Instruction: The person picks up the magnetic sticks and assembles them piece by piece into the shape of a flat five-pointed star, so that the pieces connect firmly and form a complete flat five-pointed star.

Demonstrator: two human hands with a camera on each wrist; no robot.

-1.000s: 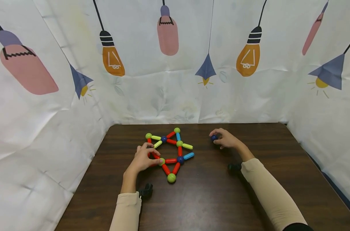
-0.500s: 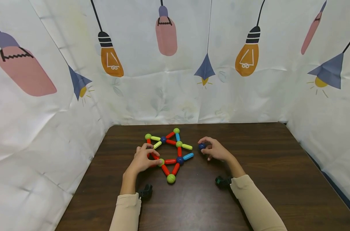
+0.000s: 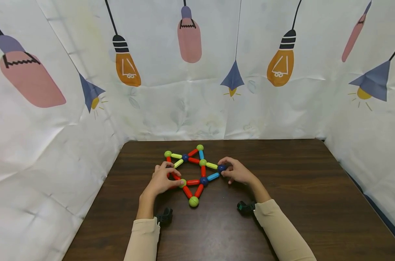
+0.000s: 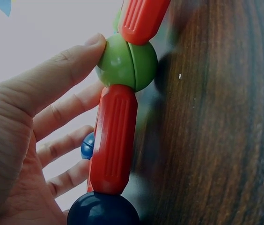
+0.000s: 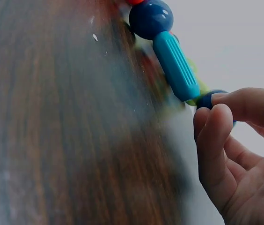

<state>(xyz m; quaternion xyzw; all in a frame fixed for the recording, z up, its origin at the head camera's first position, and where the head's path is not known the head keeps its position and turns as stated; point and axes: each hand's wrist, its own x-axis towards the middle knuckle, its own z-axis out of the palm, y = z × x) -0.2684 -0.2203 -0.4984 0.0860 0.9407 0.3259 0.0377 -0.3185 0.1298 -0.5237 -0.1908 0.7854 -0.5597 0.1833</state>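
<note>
A flat star-like figure of rods and balls lies on the table. My left hand (image 3: 160, 178) grips its near left corner, the thumb pressed on a green ball (image 4: 127, 64) and other fingers behind a red rod (image 4: 115, 140). My right hand (image 3: 239, 172) pinches a dark blue ball (image 3: 221, 168) between thumb and fingers at the figure's right side. That ball meets the end of a yellow-green rod (image 3: 211, 165) and sits close to the tip of a blue rod (image 3: 213, 177); whether it touches the blue one I cannot tell. My left fingers cover part of the left side.
The figure's lowest green ball (image 3: 193, 201) lies nearest to me, and another green ball (image 3: 200, 147) is at its far end. The dark wooden table (image 3: 282, 156) ends at a white cloth backdrop (image 3: 197, 108) printed with lamps.
My right hand has moved left with the dark blue ball, from apart on the right up to the yellow-green rod's end. The left hand has stayed in place.
</note>
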